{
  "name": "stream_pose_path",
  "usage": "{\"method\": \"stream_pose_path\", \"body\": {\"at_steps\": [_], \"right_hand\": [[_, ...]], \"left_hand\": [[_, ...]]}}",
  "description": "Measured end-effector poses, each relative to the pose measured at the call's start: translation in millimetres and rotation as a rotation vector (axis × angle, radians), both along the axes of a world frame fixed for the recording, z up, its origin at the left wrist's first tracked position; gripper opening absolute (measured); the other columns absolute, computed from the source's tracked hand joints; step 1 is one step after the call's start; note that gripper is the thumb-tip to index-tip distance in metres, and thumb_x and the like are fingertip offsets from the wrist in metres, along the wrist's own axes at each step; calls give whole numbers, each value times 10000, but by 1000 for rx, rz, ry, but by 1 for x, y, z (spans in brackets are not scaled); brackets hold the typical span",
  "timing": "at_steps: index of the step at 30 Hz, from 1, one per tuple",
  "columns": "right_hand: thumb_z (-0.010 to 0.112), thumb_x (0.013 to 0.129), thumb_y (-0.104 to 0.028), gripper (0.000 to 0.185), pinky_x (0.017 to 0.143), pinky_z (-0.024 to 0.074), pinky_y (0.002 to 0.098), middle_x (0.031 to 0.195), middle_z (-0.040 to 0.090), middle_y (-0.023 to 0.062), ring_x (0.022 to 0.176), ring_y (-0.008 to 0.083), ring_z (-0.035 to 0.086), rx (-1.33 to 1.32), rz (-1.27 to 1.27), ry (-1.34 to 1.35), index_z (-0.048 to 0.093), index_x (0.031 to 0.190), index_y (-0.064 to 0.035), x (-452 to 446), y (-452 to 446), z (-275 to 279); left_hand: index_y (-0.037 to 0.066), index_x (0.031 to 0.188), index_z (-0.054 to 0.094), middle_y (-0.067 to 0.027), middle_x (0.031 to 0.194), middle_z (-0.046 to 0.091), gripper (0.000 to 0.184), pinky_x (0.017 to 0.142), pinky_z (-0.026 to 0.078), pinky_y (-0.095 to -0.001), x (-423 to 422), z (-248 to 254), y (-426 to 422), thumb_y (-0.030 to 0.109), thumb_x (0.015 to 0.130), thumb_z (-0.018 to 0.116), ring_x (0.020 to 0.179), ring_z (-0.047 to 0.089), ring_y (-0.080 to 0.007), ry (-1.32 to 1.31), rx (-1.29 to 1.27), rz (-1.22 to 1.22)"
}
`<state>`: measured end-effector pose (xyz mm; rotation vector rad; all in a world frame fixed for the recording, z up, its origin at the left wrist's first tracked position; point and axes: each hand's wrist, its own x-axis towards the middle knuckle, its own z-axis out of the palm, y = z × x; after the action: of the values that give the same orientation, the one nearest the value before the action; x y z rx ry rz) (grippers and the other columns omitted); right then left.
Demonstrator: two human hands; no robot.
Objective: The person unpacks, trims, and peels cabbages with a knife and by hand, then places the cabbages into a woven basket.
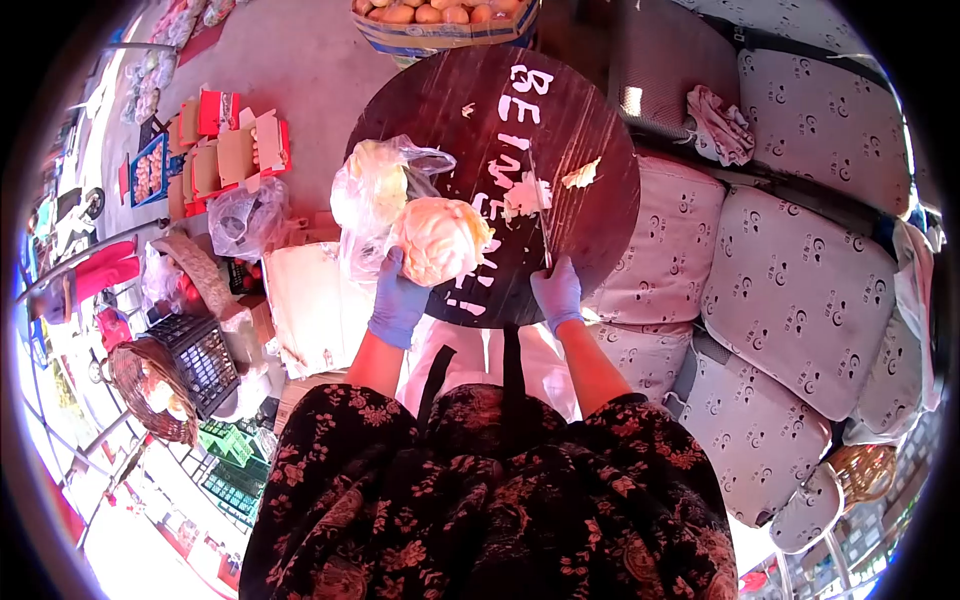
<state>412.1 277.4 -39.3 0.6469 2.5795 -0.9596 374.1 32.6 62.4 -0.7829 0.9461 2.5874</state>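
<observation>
My left hand (400, 300), in a blue glove, grips the near-left side of a pale cabbage (440, 242) on the round dark wooden table (440, 100). In my right hand (558, 292), also gloved in blue, is a thin knife (547, 240), its blade pointing away from me over the tabletop. Just beyond the cabbage, to the left, lies a clear plastic bag (428, 160) around another pale cabbage (375, 180). Cut leaf scraps (524, 196) lie near the knife tip, and a separate leaf piece (582, 174) rests to their right.
Patterned cushioned seats (800, 290) fill the right side. A sack of round orange-brown produce (440, 14) stands beyond the table. To the left are red cardboard boxes (236, 160), a black crate (195, 360), a wicker basket (150, 390) and green crates (232, 470).
</observation>
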Motion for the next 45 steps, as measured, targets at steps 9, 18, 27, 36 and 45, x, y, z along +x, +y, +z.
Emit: {"method": "stream_pose_path", "body": {"at_steps": [9, 18, 27, 36, 45], "right_hand": [[632, 763, -63, 219, 575, 480, 370, 720, 566, 124, 643, 283, 600, -347, 389, 412, 541, 962, -63, -22, 26, 132], [639, 708, -92, 319, 582, 472, 388, 732, 522, 92, 667, 283, 568, -92, 566, 537, 513, 1000, -82, -35, 8, 126], [617, 749, -98, 253, 571, 476, 393, 711, 534, 103, 643, 292, 573, -94, 503, 504, 504, 974, -77, -19, 17, 86], [577, 831, -206, 172, 490, 456, 457, 683, 574, 149, 591, 347, 591, 108, 348, 174, 491, 934, -98, 17, 38, 39], [615, 762, -144, 304, 624, 471, 434, 817, 560, 146, 726, 331, 567, 260, 275, 376, 504, 1029, -52, -13, 26, 44]], "left_hand": [[30, 1345, 324, -144, 1325, 434, 684, 1035, 332, -505, -2, -13, 8, 304, 807, 645, 1223, 431, -314, 35, 68, -109], [29, 1327, 355, -141, 1319, 444, 627, 1050, 317, -482, -5, -17, 10, 345, 840, 590, 1222, 430, -320, 12, -1, -113], [83, 1326, 330, -67, 1274, 443, 773, 1036, 337, -361, -4, -9, 17, 256, 700, 748, 1200, 427, -216, 18, -161, -112], [102, 1369, 315, -93, 1380, 373, 750, 1038, 342, -435, 1, 2, -8, 322, 747, 673, 1282, 353, -275, 12, 129, -154], [127, 1407, 263, -84, 1428, 316, 713, 1083, 249, -448, 4, -29, -38, 477, 831, 496, 1312, 298, -283, 282, -753, -499]]}}
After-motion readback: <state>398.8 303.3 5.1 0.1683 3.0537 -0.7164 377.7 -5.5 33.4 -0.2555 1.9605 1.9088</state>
